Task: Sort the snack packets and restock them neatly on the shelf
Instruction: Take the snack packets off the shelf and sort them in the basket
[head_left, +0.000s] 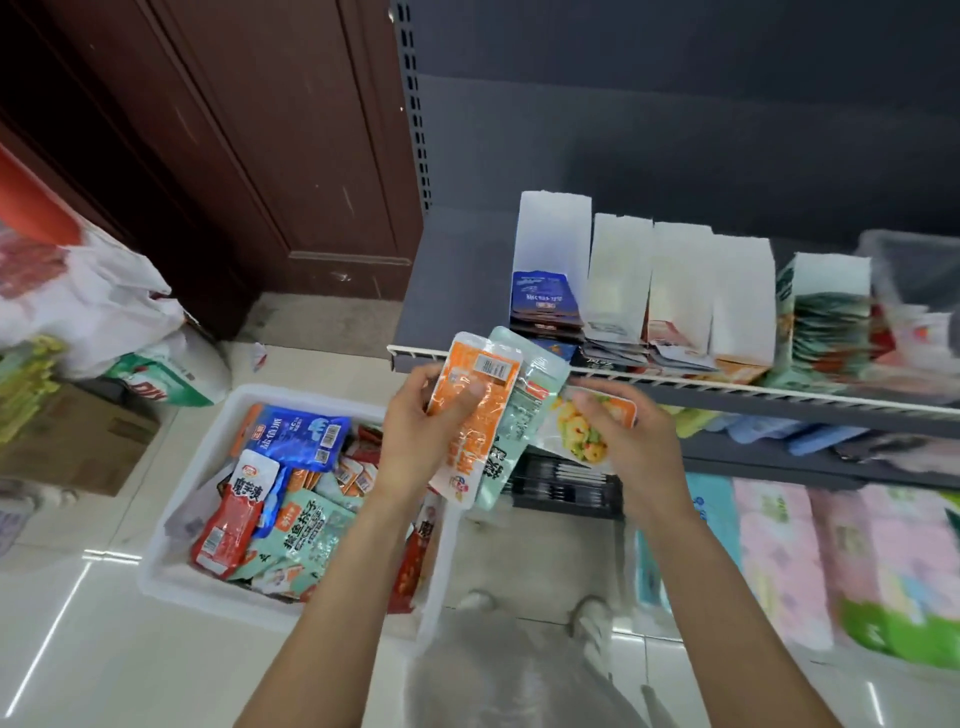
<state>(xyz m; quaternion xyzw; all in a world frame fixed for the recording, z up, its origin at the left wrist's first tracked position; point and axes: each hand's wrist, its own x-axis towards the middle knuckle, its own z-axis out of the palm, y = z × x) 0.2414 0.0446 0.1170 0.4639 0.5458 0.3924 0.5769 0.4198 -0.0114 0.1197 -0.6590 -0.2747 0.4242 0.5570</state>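
Item one: my left hand (415, 415), just left of centre frame, fingers and thumb curled round an orange snack packet (475, 415), with a pale green packet (519, 410) fanned out behind it toward 3 o'clock. Item two: my right hand (631, 441), at 3 o'clock of the left, fingers curled on a packet printed with yellow-green food (582, 431); motion blur hides the exact finger hold. All three packets sit in the air just in front of the shelf (727, 387) edge. Item three: on the shelf, at 1 o'clock from my hands, a row of white display boxes (618, 275) standing upright, one at the left end with blue packets (540, 301) stacked in it, others with mixed packets at their feet. Item four: a white bin (192, 467) on the floor at 8 o'clock, filled with loose packets in blue, red and pale green. Item five: a cardboard box (72, 447) and a white plastic bag (93, 306) at 9 o'clock. Item six: pink and green wrapped packs (779, 551) on the bottom tier at 4 o'clock.
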